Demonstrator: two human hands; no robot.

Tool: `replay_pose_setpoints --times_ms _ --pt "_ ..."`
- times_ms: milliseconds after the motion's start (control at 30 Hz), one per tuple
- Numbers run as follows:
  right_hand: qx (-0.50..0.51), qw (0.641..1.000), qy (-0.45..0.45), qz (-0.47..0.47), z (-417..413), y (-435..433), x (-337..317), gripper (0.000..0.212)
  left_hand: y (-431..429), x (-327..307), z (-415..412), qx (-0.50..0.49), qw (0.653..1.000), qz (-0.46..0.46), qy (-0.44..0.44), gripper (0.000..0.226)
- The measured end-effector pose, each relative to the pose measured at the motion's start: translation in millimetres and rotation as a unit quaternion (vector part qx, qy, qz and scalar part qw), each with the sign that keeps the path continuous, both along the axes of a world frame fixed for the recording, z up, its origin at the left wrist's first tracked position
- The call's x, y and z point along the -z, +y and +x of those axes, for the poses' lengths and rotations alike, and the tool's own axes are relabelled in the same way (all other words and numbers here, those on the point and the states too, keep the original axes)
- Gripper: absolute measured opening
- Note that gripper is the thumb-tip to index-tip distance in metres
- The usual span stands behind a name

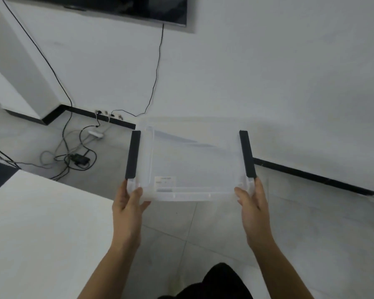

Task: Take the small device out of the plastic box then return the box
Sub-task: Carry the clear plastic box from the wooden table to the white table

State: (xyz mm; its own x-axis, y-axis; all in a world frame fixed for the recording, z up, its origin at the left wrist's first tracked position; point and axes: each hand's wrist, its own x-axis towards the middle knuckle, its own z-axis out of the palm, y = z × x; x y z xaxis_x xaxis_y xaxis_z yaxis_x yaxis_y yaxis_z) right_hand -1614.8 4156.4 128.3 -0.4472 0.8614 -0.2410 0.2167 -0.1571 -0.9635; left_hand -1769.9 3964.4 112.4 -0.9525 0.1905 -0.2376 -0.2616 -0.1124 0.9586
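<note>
box point(192, 160) looks empty, held above floor | my left hand point(129, 205) and right hand point(252, 201) fingers pinch its near corners | left: put it back

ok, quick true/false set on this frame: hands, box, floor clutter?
1. Both hands hold the clear plastic box at its near corners. True: left hand, right hand.
2. The box rests on the white tabletop. False: it is held up over the tiled floor.
3. A small device lies inside the box. False: none is visible through its clear walls.
4. The box has black clip handles on both sides. True.
5. Tangled cables lie on the floor to the left. True.
</note>
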Motion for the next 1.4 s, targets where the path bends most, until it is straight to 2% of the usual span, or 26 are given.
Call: replay_pose_setpoints --times_ms 133,333,467,600,800,967,1100,1200,1300,1400 --pt "-0.037 0.999 0.012 -0.007 -99 46 13 0.066 34 7 -82 -0.039 0.999 0.005 0.002 0.038" --pt "-0.175 0.984 0.025 -0.029 -279 111 35 0.059 72 27 -205 -0.175 0.984 -0.033 -0.023 0.035" --pt "-0.311 0.95 0.008 -0.026 -400 135 29 0.059 81 13 -271 -0.293 0.954 -0.05 -0.046 0.035" --pt "-0.455 0.891 -0.002 -0.008 -510 130 16 0.059 77 -2 -309 -0.425 0.902 -0.055 -0.056 0.03" --pt "-0.607 0.794 -0.015 0.0 -616 61 25 0.065 39 -3 -324 -0.588 0.804 -0.043 -0.071 0.035" --pt "-0.701 0.713 0.009 0.008 -678 -36 45 0.066 -27 21 -342 -0.67 0.739 -0.025 -0.069 0.04" --pt "-0.743 0.668 -0.02 0.016 -723 -118 59 0.076 -86 38 -362 -0.715 0.695 -0.013 -0.077 0.037" --pt "-0.767 0.64 -0.032 0.029 -749 -177 60 0.079 -124 40 -376 -0.746 0.661 0.0 -0.082 0.043" --pt "-0.791 0.61 -0.038 0.038 -767 -230 58 0.076 -153 40 -381 -0.769 0.632 0.009 -0.1 0.05" --pt "-0.821 0.568 -0.047 0.033 -774 -281 60 0.069 -179 45 -374 -0.804 0.584 0.022 -0.114 0.041"
